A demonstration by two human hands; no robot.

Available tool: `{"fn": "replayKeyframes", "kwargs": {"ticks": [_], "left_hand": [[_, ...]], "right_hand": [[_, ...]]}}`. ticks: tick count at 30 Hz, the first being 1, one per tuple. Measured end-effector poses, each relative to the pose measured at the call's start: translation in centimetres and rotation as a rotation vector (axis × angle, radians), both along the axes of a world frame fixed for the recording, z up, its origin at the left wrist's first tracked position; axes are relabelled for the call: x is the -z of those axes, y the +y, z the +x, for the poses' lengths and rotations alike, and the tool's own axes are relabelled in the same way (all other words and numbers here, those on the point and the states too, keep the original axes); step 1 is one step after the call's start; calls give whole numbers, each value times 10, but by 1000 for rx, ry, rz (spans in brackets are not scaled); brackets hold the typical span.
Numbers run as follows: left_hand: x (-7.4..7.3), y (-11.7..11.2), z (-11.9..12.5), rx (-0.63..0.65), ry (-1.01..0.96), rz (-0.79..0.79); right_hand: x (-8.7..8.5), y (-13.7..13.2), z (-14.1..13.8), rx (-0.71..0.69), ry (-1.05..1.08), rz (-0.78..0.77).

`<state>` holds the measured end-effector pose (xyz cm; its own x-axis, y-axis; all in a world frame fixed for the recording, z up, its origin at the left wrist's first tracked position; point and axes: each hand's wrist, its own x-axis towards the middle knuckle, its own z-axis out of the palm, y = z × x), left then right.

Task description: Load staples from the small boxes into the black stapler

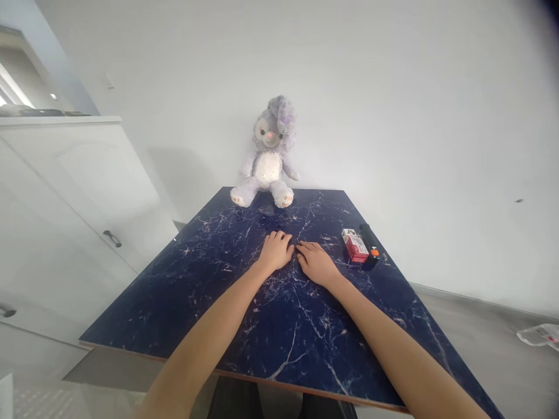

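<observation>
My left hand rests palm down on the dark blue marbled table, its fingers stretched forward with nothing in them. Beside it, my right hand lies flat too, fingertips pointing toward the left hand across a small gap. Beyond both hands, a pale purple plush toy with a white belly sits at the table's far edge, leaning against the wall. To the right of my right hand are a red and white box and a black cylindrical object with an orange part, side by side.
A white wall stands directly behind the table. White cabinets with dark handles are on the left. On the grey floor at the far right lies a clear plastic item, cut off by the frame.
</observation>
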<state>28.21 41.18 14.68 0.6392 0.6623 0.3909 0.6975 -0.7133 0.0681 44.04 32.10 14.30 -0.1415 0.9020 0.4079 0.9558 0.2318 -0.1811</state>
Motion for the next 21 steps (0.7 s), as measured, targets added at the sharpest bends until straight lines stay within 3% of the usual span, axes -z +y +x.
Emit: {"fn": "replayKeyframes", "kwargs": {"ticks": [4,8,11,13,15,17,19,21], "left_hand": [[0,2,1,13,-22,-22],[1,6,-1,38,-50,-56],[2,8,-2,48,-54,-66],[2,8,0,46,-57,-67],[1,6,1,35,-74,-60],[-4,4,-1,37,-104,-52],[-9,4,-14,79,-127,-40],[-14,9,-37,152,-133,-29]], "right_hand": [[-8,-4,-3,5,39,25],[-30,-10,4,132,96,171],[-49,-15,26,375,139,328],[-57,-19,50,628,198,388],[-60,-22,78,885,287,319],[-60,-25,106,1028,344,102],[-58,-27,129,973,370,-211],[-55,-27,142,918,387,-282]]}}
